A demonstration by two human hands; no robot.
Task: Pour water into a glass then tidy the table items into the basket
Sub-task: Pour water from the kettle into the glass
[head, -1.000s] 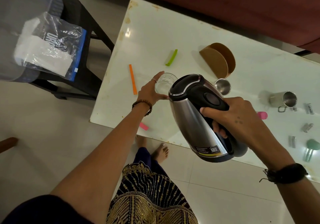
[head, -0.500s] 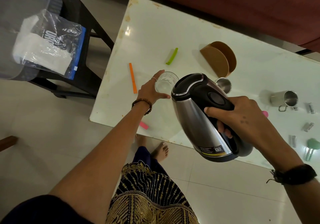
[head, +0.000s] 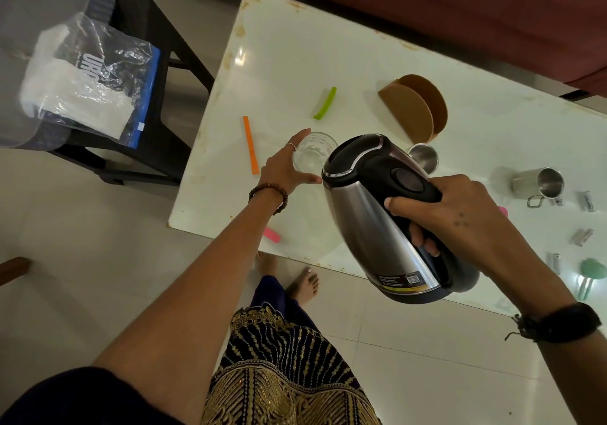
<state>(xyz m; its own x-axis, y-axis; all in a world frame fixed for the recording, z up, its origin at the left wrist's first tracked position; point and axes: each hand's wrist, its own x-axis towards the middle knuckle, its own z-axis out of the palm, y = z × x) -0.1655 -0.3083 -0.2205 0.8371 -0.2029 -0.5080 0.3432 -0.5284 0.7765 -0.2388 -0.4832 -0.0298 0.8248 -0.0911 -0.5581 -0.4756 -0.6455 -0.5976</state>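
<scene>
My left hand (head: 285, 169) cups the glass (head: 313, 155) near the table's (head: 328, 47) left end; my right hand (head: 453, 214) grips the tilted kettle (head: 377, 214). Pouring looks barely started; tidying remains.

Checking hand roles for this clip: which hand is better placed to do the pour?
Right hand: it already grips the tilted kettle by its handle, spout near the glass. Left hand steadies that glass.

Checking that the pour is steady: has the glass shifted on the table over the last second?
No. The glass sits just right of the orange clip, as before, with the left hand around it.
</scene>
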